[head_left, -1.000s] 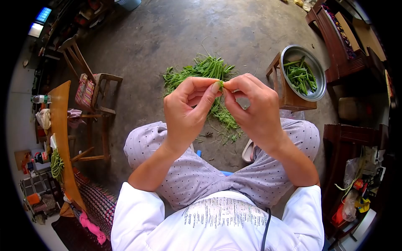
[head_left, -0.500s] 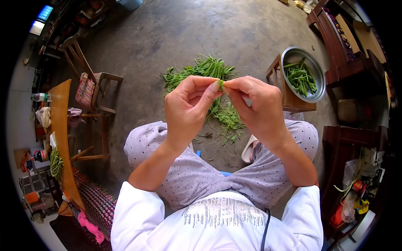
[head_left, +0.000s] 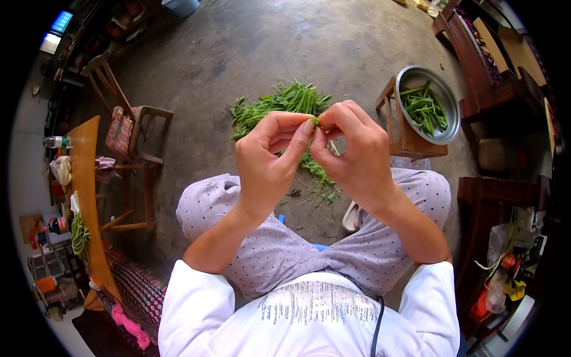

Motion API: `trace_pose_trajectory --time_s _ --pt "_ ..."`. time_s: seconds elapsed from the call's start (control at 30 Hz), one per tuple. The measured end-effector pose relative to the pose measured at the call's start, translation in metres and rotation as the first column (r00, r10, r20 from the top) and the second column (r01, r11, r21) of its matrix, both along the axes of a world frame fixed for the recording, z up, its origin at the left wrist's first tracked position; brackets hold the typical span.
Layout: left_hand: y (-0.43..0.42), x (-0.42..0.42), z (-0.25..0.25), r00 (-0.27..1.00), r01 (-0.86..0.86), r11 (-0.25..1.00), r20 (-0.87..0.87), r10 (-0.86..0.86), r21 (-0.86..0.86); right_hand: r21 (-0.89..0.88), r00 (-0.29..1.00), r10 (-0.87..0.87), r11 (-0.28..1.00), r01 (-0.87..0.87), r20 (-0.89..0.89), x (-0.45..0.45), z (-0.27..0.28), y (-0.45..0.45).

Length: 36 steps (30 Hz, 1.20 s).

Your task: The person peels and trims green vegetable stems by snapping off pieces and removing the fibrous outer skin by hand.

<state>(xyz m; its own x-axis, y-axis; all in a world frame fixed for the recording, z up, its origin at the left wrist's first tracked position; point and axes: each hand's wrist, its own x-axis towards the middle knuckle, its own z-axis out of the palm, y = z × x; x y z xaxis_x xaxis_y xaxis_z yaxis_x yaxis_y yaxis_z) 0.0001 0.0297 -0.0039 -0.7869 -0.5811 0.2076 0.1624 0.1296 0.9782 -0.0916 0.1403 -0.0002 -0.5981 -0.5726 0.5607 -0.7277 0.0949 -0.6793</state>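
Clock directions are taken from where the hands meet. At 8 o'clock, far left, runs a narrow wooden counter (head_left: 84,163); a bundle of green strands (head_left: 79,238) lies by its left edge, and a clear bottle (head_left: 58,141) shows near its far end, at 9 o'clock. A wooden chair (head_left: 148,110) with a striped cloth (head_left: 121,131) stands nearer, also at 9 o'clock.

The left hand (head_left: 266,153) is raised above the floor, thumb and index finger pinching a small green piece (head_left: 315,122); the other fingers curl behind. Beyond, at 11 o'clock, a heap of leafy green stems (head_left: 291,95) lies on the floor (head_left: 196,77), partly hidden by the hands, with thinner bits reaching toward 6 o'clock. The right hand (head_left: 357,156) meets the piece from the other side, its thumb and index fingertips pinching it too.

At 3 o'clock a metal basin (head_left: 454,118) rests on a wooden stool (head_left: 416,143), well apart from the hands; cut green stems (head_left: 425,112) lie in it.
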Motion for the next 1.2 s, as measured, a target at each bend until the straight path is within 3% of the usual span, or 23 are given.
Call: trace_pose_trajectory --time_s 0.1,0.17,0.2,0.23,0.27,0.37,0.57,0.63,0.67,0.73,0.77,0.8,0.87,0.93,1.0,1.07,1.13,1.17,1.2 --pt "0.001 0.0 -0.002 1.0 -0.021 0.998 -0.013 0.02 -0.052 -0.023 1.0 0.009 1.0 -0.009 -0.008 -0.001 0.002 0.001" --pt "0.0 0.0 0.0 1.0 0.009 0.999 -0.02 -0.008 0.036 -0.026 1.0 0.022 0.999 -0.022 -0.001 -0.002 0.005 0.002" --pt "-0.003 0.0 0.0 1.0 0.009 0.999 -0.021 -0.009 0.035 -0.047 0.992 0.053 0.998 -0.048 0.111 -0.004 0.007 0.002" --pt "-0.008 -0.002 0.001 0.997 0.073 0.982 -0.03 -0.069 0.175 -0.069 0.972 0.085 0.995 -0.071 0.22 -0.006 0.009 0.003" --pt "-0.012 -0.002 0.002 0.991 0.136 0.941 -0.049 -0.127 0.311 -0.07 0.972 0.086 0.995 -0.072 0.219 -0.007 0.01 0.003" --pt "-0.014 -0.002 0.003 0.986 0.163 0.925 -0.039 -0.159 0.342 -0.074 0.948 0.111 0.993 -0.093 0.298 -0.008 0.011 0.004" --pt "-0.014 -0.003 0.002 0.988 0.151 0.943 -0.027 -0.149 0.296 -0.062 0.997 0.039 0.997 -0.035 0.069 -0.004 0.008 0.002" --pt "-0.016 -0.002 0.003 0.99 0.141 0.943 -0.016 -0.143 0.302 -0.11 0.96 0.093 0.992 -0.066 0.264 -0.008 0.004 0.003" --pt "-0.017 -0.002 0.005 0.99 0.134 0.933 -0.016 -0.137 0.335 -0.111 0.96 0.095 0.992 -0.067 0.264 -0.012 0.002 0.004" --pt "-0.021 -0.002 0.006 0.992 0.125 0.921 -0.017 -0.128 0.368 -0.244 0.739 0.326 0.944 -0.222 0.589 -0.02 -0.002 0.006" --pt "-0.024 -0.001 0.006 0.993 0.109 0.907 -0.002 -0.119 0.406 -0.362 0.649 0.45 0.891 -0.275 0.613 -0.022 -0.002 0.005" --pt "-0.027 -0.001 0.006 0.994 0.092 0.892 0.014 -0.11 0.443 -0.363 0.648 0.453 0.889 -0.278 0.613 -0.023 -0.001 0.008" --pt "-0.034 0.001 0.003 0.995 0.083 0.88 0.003 -0.096 0.468 -0.481 0.399 0.574 0.818 -0.316 0.715 -0.028 0.004 0.017" --pt "-0.04 0.002 0.002 0.997 0.071 0.867 -0.007 -0.078 0.494 -0.479 0.324 0.564 0.822 -0.308 0.759 -0.039 0.007 0.03" --pt "-0.044 0.004 0.007 0.999 0.046 0.857 -0.041 -0.029 0.513 -0.317 0.341 0.452 0.868 -0.383 0.825 -0.059 0.009 0.047" --pt "-0.049 0.007 0.008 0.999 0.025 0.857 -0.046 -0.002 0.515 -0.029 0.557 0.195 0.956 -0.293 0.807 -0.074 0.015 0.062" --pt "-0.052 0.011 0.009 0.999 0.038 0.858 -0.052 -0.013 0.513 0.212 0.845 -0.068 0.976 -0.055 0.531 -0.093 0.003 0.075" --pt "-0.053 0.012 0.008 0.999 0.035 0.857 -0.049 -0.011 0.513 0.268 0.92 -0.207 0.956 0.118 0.334 -0.1 0.0 0.08" --pt "-0.052 0.013 0.008 0.998 0.045 0.872 -0.051 -0.023 0.488 0.27 0.92 -0.206 0.956 0.117 0.333 -0.099 0.002 0.078"
